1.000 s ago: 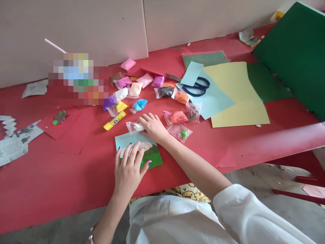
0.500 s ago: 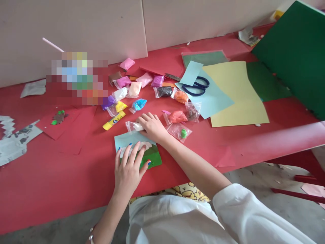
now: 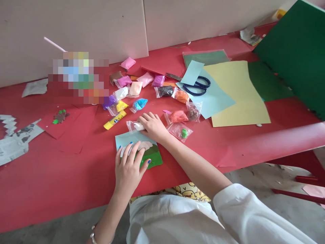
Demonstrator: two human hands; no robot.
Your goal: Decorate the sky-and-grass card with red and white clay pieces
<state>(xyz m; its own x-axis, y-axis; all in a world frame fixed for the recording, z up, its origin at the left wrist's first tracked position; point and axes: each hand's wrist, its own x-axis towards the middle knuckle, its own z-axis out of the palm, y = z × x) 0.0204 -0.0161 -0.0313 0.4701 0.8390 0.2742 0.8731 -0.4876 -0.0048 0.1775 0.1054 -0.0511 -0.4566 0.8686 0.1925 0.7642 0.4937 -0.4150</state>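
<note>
Under my left hand (image 3: 128, 166) lies a small picture card with light blue paper (image 3: 124, 138) at the top and green clay (image 3: 156, 161) along the bottom. A flattened white clay shape (image 3: 145, 145) sits across its middle. My left hand is open, its fingers spread over the card's left part. At the card's top edge, my right hand (image 3: 154, 128) is closed around one end of a small clear bag of white clay (image 3: 137, 126), with the fingers above and the thumb below. Part of the bag is hidden by that hand.
Several bags of coloured clay surround a yellow glue stick (image 3: 115, 120). Blue-handled scissors (image 3: 196, 88) lie by light blue paper (image 3: 210, 100) and a yellow sheet (image 3: 240, 98). A green board (image 3: 294, 54) stands at right. A brown-and-green clay piece (image 3: 60, 117) is at left.
Both hands keep nearly the same places on the card and the bag. The whole view has shifted very slightly.
</note>
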